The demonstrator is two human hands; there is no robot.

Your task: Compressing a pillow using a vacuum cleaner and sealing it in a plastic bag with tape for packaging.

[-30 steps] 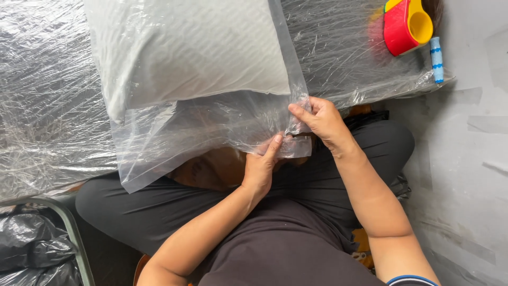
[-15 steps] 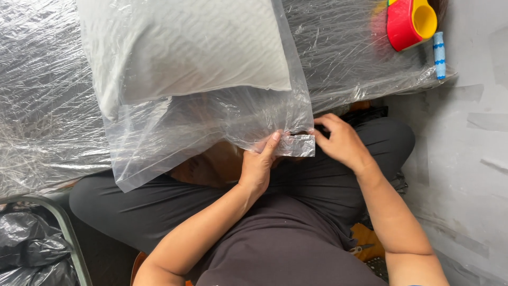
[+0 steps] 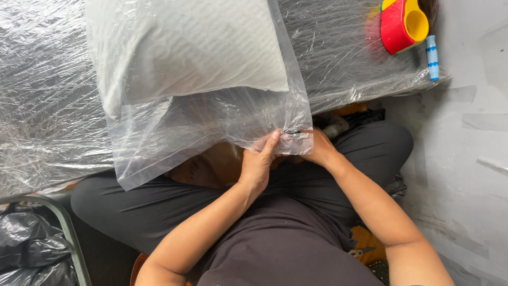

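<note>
Black bin bag (image 3: 29,254) at far left, low. Plastic-wrapped table (image 3: 47,106) spans top. Clear plastic bag (image 3: 211,122) with white pillow (image 3: 185,53) inside hangs over table's near edge onto lap. Left hand (image 3: 257,164) pinches bag's bottom edge, thumb on top. Right hand (image 3: 316,148) grips same corner, fingers hidden under film. Red-yellow tape dispenser (image 3: 402,21) at table's right end; bare grey floor (image 3: 465,159) beyond.

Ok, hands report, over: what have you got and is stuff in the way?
Left hand and right hand both pinching the clear bag's open corner. White pillow sits inside. Nothing blocking; red tape dispenser far off.
</note>
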